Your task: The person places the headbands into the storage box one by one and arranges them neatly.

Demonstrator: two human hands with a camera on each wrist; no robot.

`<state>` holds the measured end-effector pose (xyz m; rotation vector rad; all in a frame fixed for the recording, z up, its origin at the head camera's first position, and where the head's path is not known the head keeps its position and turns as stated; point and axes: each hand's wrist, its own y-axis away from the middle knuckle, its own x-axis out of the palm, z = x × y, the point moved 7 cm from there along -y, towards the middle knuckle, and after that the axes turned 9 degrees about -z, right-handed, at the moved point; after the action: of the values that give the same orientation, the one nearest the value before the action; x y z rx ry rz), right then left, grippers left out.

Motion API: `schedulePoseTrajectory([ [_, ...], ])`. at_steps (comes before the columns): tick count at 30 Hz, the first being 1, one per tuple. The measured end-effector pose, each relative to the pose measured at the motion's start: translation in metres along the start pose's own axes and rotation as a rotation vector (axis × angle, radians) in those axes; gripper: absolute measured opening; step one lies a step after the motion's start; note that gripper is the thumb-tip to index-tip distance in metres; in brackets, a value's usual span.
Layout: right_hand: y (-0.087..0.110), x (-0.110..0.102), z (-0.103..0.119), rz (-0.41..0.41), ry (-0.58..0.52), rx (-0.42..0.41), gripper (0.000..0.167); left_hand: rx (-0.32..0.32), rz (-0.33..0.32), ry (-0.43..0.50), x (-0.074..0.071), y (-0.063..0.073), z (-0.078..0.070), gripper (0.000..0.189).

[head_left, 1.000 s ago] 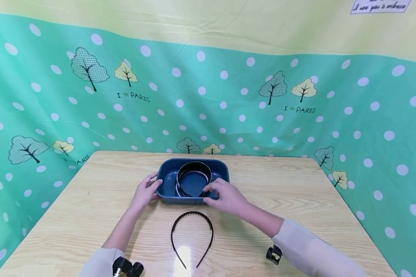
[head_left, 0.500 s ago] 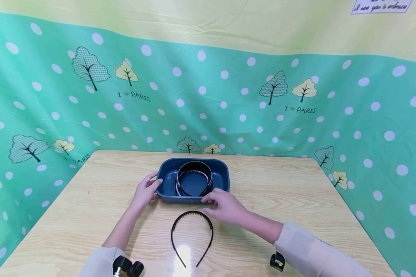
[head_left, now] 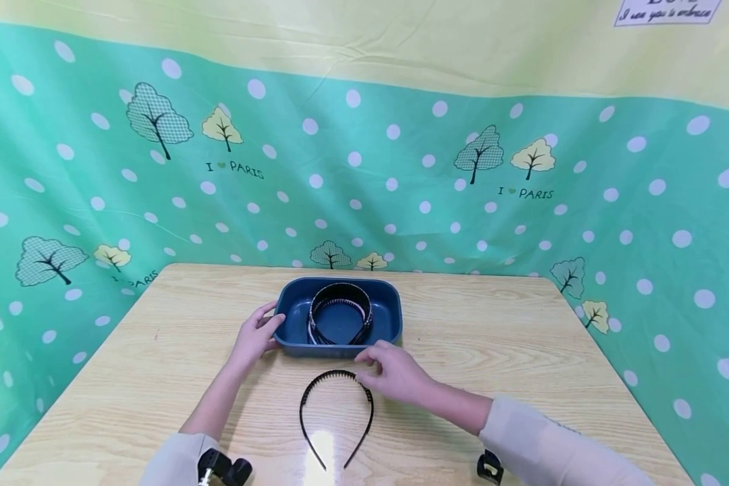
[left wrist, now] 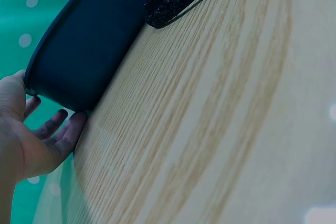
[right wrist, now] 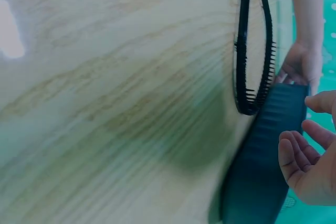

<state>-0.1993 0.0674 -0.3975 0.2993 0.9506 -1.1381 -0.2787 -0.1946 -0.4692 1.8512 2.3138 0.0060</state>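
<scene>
A dark blue plastic bin (head_left: pixel 291 327) stands at the middle of the table, with several headbands (head_left: pixel 313 304) nested in a ring inside it. My left hand (head_left: pixel 256 335) grips the bin's left end, thumb at the rim and fingers along the outer wall; the left wrist view shows this hand (left wrist: pixel 31 140) at the bin's corner. My right hand (head_left: pixel 399 371) hovers just in front of the bin, fingers loosely bent and holding nothing. A black toothed headband (head_left: pixel 302 412) lies on the table nearer to me, its open ends toward me, close to the right fingertips.
The light wood table (head_left: pixel 492 324) reaches back to a green dotted cloth (head_left: pixel 401 169). Black wrist mounts (head_left: pixel 223 468) sit at both sleeves. Glare shows near the loose headband's ends.
My right hand has drawn back from over the bin's front rim toward me, to beside the loose headband's arch. The left hand, bin and headbands have stayed in place.
</scene>
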Motion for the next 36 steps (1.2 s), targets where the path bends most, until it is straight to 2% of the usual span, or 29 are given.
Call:
schedulePoseTrajectory([
  [10, 0.006, 0.013, -0.009, 0.036, -0.003, 0.040, 0.025, 0.004, 0.000, -0.005, 0.000, 0.001, -0.001, 0.052],
  [36, 0.004, 0.032, -0.026, -0.052, -0.020, 0.044, 0.020, 0.001, -0.003, 0.005, 0.000, 0.002, -0.002, 0.052],
])
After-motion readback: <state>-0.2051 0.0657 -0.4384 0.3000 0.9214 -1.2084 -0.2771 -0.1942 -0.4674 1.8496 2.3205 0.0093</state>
